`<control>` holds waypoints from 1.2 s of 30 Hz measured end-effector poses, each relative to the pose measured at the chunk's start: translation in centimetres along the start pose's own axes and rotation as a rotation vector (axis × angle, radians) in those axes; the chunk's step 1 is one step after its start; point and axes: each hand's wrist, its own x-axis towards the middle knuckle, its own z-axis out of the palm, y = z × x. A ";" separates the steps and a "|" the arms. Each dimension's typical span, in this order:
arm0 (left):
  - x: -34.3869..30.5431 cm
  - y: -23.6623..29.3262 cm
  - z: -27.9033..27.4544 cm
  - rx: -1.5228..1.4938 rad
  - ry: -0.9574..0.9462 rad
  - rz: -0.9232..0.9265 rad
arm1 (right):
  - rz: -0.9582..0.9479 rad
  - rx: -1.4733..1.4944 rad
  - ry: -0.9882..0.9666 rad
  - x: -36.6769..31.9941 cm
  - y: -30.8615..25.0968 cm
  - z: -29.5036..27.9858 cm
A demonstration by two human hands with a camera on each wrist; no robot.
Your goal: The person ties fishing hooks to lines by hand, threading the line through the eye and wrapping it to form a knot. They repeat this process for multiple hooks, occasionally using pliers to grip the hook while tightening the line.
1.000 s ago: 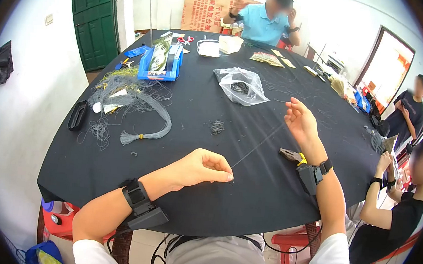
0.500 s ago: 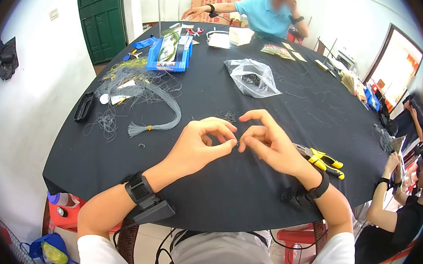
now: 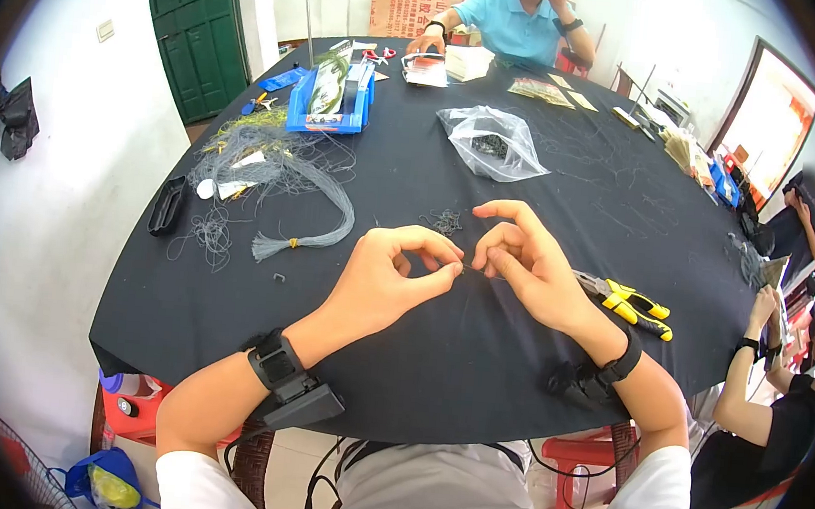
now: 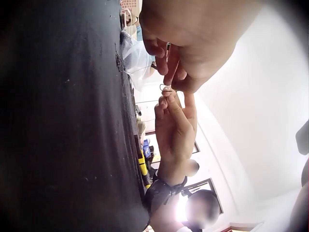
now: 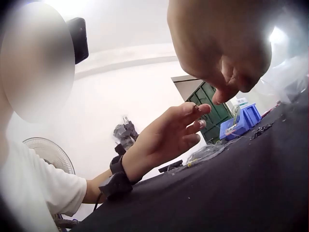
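My left hand (image 3: 382, 276) pinches a small fish hook (image 4: 164, 88) between thumb and forefinger; its bend sticks out past the fingertips in the left wrist view. Right beside it, the right hand (image 3: 538, 279) has its thumb curled against its fingers on a thin fishing line, barely visible, with the forefinger raised. The two sets of fingertips almost meet above the black-covered table (image 3: 398, 369). Behind them lies a small pile of dark hooks (image 3: 444, 222). Yellow-handled pliers (image 3: 635, 305) lie by the right wrist.
A clear plastic bag (image 3: 522, 166) with dark bits inside lies farther back. To the left are a tied hank of line (image 3: 338, 213), loose tangled line (image 3: 286, 161), a black case (image 3: 167, 205) and a blue tray (image 3: 346, 122). Across the table sits a person in a blue shirt (image 3: 511, 28).
The right hand has come down and left to the left hand's fingertips, its fingers now curled; the stretched line between them has shortened. Across the table, the person's hand has moved onto white items.
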 end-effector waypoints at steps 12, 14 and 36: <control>-0.1 -0.7 0.3 -0.102 -0.062 -0.062 | 0.032 0.088 -0.076 -0.3 -1.3 0.7; -0.2 -0.7 0.3 -0.105 -0.090 -0.059 | 0.031 0.101 -0.096 -0.3 -1.3 0.7; -0.2 -0.6 0.2 -0.035 -0.030 0.007 | 0.144 0.197 -0.087 0.0 0.0 0.5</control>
